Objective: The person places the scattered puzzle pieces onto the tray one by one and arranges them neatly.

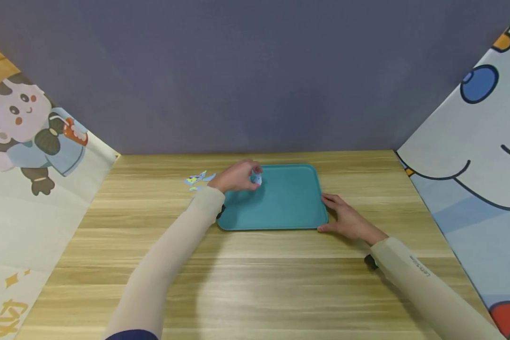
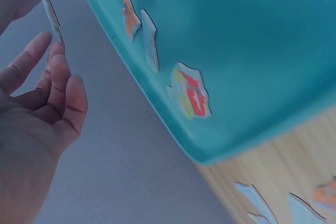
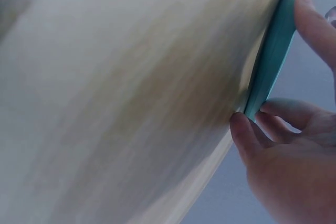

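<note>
The left hand (image 1: 238, 177) pinches a thin piece (image 1: 258, 179) by its edges above the tray (image 1: 284, 198); if this grip slips, it could fall on the flat pieces (image 2: 194, 94) there. The right hand (image 1: 347, 222), not curled closed, touches the tray's edge, and too strong a push might shift it

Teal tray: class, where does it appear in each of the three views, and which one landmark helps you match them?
Head: the teal tray lies just below and right of the middle.
Left wrist: it fills much of the upper right, cut off by the frame.
Right wrist: only a narrow strip, upper right, by the right hand.
Shared landmark: the wooden tabletop.
</note>
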A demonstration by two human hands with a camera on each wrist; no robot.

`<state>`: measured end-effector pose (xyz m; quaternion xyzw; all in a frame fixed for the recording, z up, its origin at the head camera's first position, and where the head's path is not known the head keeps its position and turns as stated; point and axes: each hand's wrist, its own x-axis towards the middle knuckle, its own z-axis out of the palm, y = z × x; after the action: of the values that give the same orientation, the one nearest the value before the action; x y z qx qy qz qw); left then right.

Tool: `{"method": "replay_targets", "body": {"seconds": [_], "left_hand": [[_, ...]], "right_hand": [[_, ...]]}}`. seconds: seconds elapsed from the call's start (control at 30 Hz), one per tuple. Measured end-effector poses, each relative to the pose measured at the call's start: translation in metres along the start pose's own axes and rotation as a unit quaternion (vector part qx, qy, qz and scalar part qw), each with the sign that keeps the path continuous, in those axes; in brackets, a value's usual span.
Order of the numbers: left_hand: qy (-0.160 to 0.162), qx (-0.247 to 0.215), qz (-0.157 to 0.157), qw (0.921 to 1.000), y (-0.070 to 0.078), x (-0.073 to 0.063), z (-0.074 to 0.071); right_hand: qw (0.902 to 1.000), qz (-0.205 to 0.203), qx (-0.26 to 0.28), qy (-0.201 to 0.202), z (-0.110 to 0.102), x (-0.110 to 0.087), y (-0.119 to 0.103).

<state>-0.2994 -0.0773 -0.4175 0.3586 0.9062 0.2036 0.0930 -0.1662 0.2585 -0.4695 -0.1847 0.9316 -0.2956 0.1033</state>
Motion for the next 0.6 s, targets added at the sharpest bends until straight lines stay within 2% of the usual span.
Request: {"method": "replay_targets", "body": {"seconds": [0.13,0.37,0.6], "left_hand": [[-0.016,-0.001,-0.001,0.9999,0.003,0.010,0.003],[-0.045,-0.033,-0.024,0.9981,0.008,0.021,0.010],[-0.050,-0.002,-0.030,0.9983,0.006,0.032,0.019]], "right_hand": [[1.0000,0.001,-0.001,-0.001,-0.001,-0.001,0.001],[1.0000,-0.003,0.001,-0.001,-0.001,0.000,0.001],[1.0000,-0.006,0.002,0.000,-0.001,0.000,0.002]]}}
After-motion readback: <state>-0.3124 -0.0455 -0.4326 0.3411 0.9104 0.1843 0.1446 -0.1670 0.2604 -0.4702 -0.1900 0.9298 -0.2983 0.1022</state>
